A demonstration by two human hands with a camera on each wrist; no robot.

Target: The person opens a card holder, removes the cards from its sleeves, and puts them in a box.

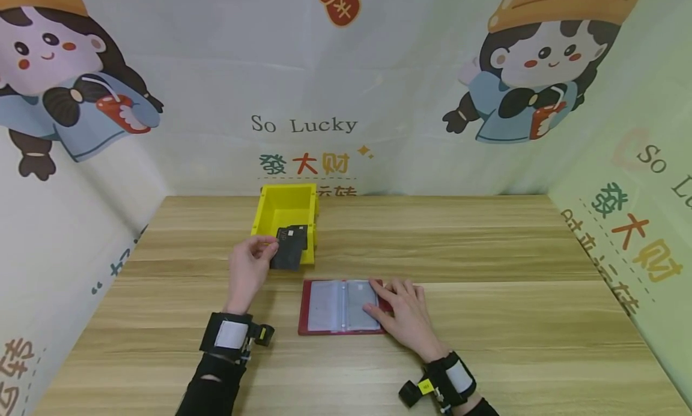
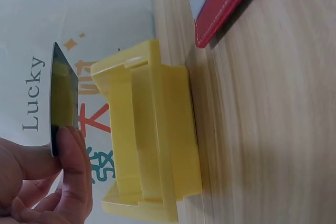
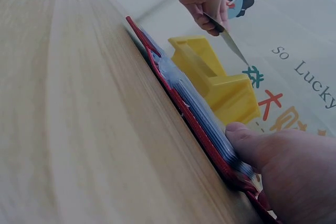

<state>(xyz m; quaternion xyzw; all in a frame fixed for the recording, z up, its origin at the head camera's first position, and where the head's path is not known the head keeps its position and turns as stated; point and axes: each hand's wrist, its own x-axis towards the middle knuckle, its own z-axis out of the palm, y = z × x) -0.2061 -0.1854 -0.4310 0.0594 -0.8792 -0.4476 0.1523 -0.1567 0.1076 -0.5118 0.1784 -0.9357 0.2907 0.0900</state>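
My left hand [image 1: 251,266] pinches a black bank card [image 1: 288,251] between thumb and fingers, over the near end of a yellow plastic bin [image 1: 283,192]. Part of a second dark card [image 1: 304,238] shows behind it, overlapping the bin's inside. In the left wrist view the held card [image 2: 64,90] is seen nearly edge-on. A red card holder [image 1: 304,308] lies open on the table, its clear plastic sleeves [image 1: 324,305] facing up. My right hand [image 1: 405,314] rests on its right side, with the thumb on the sleeves and the index finger at the far corner.
The wood-grain table [image 1: 486,242] stretches out on both sides of the holder. The bin stands near the back edge, in front of a printed backdrop [image 1: 400,104]. Black camera straps [image 1: 229,335] wrap both wrists.
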